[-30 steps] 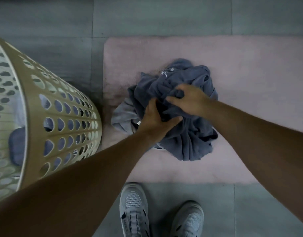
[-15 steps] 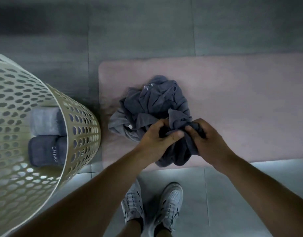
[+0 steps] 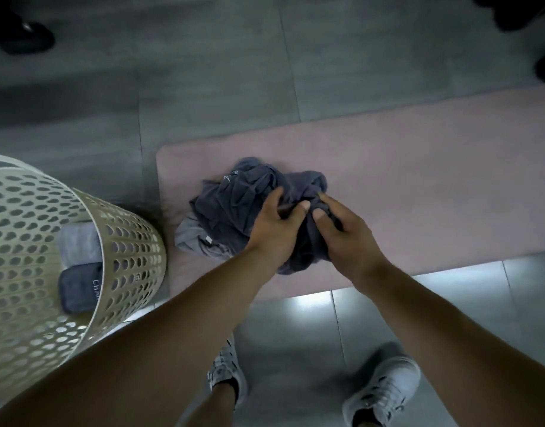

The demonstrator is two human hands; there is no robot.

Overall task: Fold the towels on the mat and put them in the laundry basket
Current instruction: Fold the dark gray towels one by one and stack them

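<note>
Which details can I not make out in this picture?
Head view:
- Number of towels in the towel pile: it is crumpled and lies partly under the left hand and right hand.
- Lettering on the dark folded towel: cut off by the laundry basket wall.
- Basket's left part: beyond the left edge.

Laundry basket [image 3: 135, 241] cut off left; folded towel [image 3: 77, 285] half hidden.

Only one view is given: a wide-angle camera worn on the head, aimed steeply down at the floor [image 3: 203, 87]. The left hand [image 3: 274, 232] and right hand [image 3: 348, 238] are seen close, mid-frame, on the towel pile [image 3: 234, 204]; the laundry basket [image 3: 126, 241] is caught left of them.
</note>
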